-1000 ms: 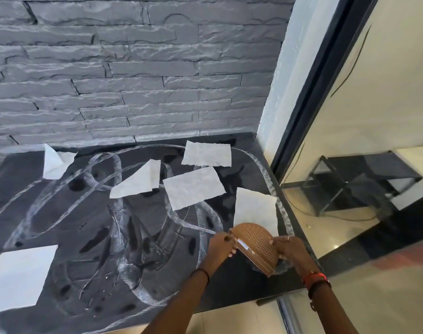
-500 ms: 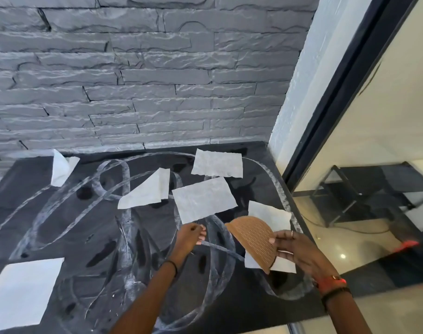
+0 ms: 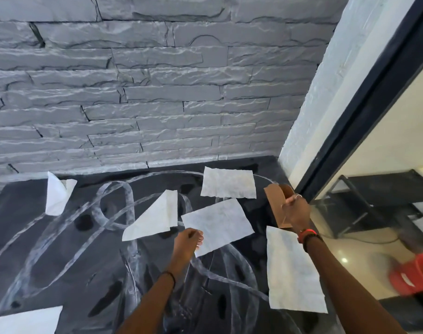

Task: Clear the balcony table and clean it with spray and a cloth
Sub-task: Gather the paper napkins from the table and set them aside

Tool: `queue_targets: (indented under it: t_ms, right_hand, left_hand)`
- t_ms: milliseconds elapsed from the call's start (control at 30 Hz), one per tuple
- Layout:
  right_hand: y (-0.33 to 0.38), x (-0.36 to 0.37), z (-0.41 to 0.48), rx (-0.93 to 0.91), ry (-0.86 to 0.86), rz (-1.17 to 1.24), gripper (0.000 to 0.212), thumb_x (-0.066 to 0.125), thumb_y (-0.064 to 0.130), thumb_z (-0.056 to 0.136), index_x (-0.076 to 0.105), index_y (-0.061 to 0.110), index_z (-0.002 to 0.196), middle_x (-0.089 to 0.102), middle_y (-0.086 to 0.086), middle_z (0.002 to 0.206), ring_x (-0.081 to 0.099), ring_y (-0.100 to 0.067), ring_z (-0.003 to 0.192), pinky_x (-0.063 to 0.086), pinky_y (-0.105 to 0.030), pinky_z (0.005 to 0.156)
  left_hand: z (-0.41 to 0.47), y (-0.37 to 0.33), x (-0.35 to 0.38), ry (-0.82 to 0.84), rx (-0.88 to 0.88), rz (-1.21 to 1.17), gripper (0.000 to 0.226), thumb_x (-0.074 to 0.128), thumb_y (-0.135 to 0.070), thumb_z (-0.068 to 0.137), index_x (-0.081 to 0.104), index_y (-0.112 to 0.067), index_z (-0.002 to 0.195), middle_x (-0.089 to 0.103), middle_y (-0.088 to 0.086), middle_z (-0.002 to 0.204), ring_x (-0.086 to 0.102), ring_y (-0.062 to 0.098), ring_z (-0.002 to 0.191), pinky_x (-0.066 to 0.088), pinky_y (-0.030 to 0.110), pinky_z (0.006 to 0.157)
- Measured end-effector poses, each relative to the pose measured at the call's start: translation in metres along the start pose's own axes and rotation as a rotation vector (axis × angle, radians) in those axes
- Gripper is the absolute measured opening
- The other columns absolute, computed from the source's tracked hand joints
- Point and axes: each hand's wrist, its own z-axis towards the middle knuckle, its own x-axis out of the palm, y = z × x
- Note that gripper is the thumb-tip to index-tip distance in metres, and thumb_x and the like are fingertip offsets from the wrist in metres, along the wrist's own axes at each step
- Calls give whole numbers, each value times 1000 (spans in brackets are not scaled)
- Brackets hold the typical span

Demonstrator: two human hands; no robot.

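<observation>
Grey stone wall backs the dark table (image 3: 68, 273), streaked with pale swirls. Six white paper sheets lie on it: at 11 o'clock, centre, 1 o'clock, 4 o'clock, 7 o'clock. Clearing looks barely begun; no spray or cloth is in view. At 2 o'clock the right hand (image 3: 296, 209) has its grip closed round a brown woven mat (image 3: 274, 201), lifted clear. The left hand (image 3: 188, 242), fingers curled, pinches the central sheet (image 3: 217, 225) at its near edge.
</observation>
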Motion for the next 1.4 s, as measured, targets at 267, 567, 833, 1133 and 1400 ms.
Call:
queue_targets:
  t_ms: [267,567,833,1133,1400]
  right_hand:
    - [-1,28,18,25,-18,-95,15,45,-3,82,60,-5,83,66,-25,96,61,-40,94,42,-32,72]
    - [-6,34,15,-37,-30,-249,30,67,20,82,59,1,103,54,-24,117,50,-39,104,44,-44,88]
    - [39,88,3,-482,38,-473,31,52,35,88,64,8,97,66,-14,96,59,-32,92,43,-39,85]
    - [145,206,-104,-520,429,12,9,58,14,84,66,9,85,70,-10,85,64,-28,85,50,-32,74]
    - [233,314,-175,-496,674,0,19,50,6,81,67,2,76,70,-17,82,64,-33,81,50,-32,69]
  left_hand:
    - [19,8,-18,13,-13,-3,18,52,-4,92,65,-5,80,64,7,71,58,15,62,46,15,51]
    - [18,11,-35,-22,0,3,17,50,-8,95,66,-6,89,66,8,81,61,13,69,50,12,55]
    - [13,-12,-75,-147,56,18,30,48,-4,94,61,-18,72,65,0,70,61,10,63,50,15,55]
    - [20,-20,-178,-363,86,130,34,46,-2,92,59,-16,63,62,10,69,54,20,64,46,28,57]
    - [47,-8,-286,-566,110,251,16,54,-10,94,67,-4,87,70,20,88,66,32,86,48,36,74]
